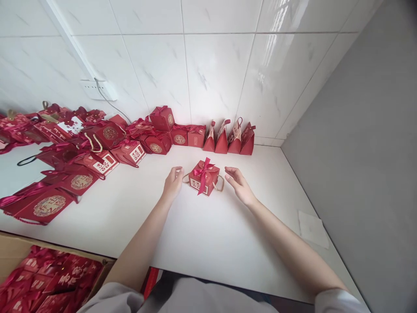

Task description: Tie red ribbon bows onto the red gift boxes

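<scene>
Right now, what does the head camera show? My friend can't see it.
A red box with a ribbon bow sits on a white table between a person's left hand and right hand. More red boxes crowd the left.

The red box [214,175] has a magenta ribbon [203,174], gold cords [223,185] and a red-lettered white label [195,185]; beneath it the table [208,234] is white, behind it grey-veined white tiles [218,65].

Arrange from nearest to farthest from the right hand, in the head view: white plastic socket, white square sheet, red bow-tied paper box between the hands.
1. Red bow-tied box, left of the right hand.
2. White square sheet, lower right.
3. White plastic socket, upper left.
</scene>
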`<move>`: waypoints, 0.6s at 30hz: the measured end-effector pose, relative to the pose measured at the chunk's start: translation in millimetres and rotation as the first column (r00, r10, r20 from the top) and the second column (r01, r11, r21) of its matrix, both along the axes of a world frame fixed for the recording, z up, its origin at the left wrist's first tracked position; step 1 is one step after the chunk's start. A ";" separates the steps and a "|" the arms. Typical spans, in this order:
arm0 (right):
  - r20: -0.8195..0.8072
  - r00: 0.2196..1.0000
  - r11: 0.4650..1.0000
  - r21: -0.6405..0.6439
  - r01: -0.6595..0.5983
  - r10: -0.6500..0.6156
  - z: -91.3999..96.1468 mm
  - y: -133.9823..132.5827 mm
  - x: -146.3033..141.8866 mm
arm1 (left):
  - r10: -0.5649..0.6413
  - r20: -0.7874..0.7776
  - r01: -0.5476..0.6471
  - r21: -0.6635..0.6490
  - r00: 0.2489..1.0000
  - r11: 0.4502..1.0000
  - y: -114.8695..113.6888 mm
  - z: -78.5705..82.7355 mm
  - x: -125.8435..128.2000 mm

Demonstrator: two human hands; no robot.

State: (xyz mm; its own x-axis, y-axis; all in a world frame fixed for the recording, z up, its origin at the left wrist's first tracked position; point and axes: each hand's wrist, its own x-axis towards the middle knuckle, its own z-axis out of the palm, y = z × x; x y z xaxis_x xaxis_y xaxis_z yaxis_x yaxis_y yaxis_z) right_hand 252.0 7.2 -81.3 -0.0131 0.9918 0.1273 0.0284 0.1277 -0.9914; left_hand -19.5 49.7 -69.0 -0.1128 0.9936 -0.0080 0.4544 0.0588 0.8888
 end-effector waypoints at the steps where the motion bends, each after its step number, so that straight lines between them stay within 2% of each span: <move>1: -0.018 1.000 1.000 0.006 -0.014 0.014 -5.1 4.8 -3.6 | -0.008 0.001 0.008 -0.011 1.000 1.000 -6.8 1.6 3.8; 4: -0.079 0.993 0.996 -0.026 -0.089 0.087 -15.3 9.6 -5.3 | -0.037 0.044 0.040 -0.048 0.998 0.998 -20.7 9.6 8.1; 8: -0.149 0.988 0.993 -0.112 -0.047 0.030 -27.8 2.1 4.7 | -0.031 0.049 0.032 -0.020 0.998 0.999 -20.7 32.6 -3.4; 10: -0.171 0.985 0.988 -0.150 -0.026 0.000 -34.7 -0.8 9.8 | -0.049 -0.008 0.049 0.009 0.999 0.999 -17.0 49.4 -7.1; 12: -0.175 0.984 0.987 -0.163 -0.019 -0.010 -40.9 -1.5 13.1 | -0.060 -0.136 0.063 0.019 0.989 0.998 -15.3 67.4 -1.6; 14: -0.170 0.985 0.987 -0.158 -0.027 0.000 -45.7 -0.7 14.6 | -0.075 -0.349 0.069 -0.030 0.934 0.997 -18.0 83.0 15.3; 16: -0.162 0.987 0.988 -0.147 -0.040 0.016 -49.3 0.2 15.1 | -0.141 -0.567 0.084 -0.127 0.811 0.988 -24.8 92.7 40.7; 18: -0.153 0.988 0.990 -0.131 -0.053 0.033 -52.2 0.8 15.5 | -0.187 -0.701 0.132 -0.132 0.688 0.982 -32.5 96.0 67.1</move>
State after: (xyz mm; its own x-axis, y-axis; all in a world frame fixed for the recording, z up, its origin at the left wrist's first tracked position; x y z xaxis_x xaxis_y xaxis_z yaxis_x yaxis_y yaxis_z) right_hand 267.5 8.0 -133.5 -0.0467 0.9989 -0.0032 -0.1250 -0.0090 -0.9921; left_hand 47.6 17.2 27.0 0.0478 0.9972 -0.0577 0.9545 -0.0286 0.2967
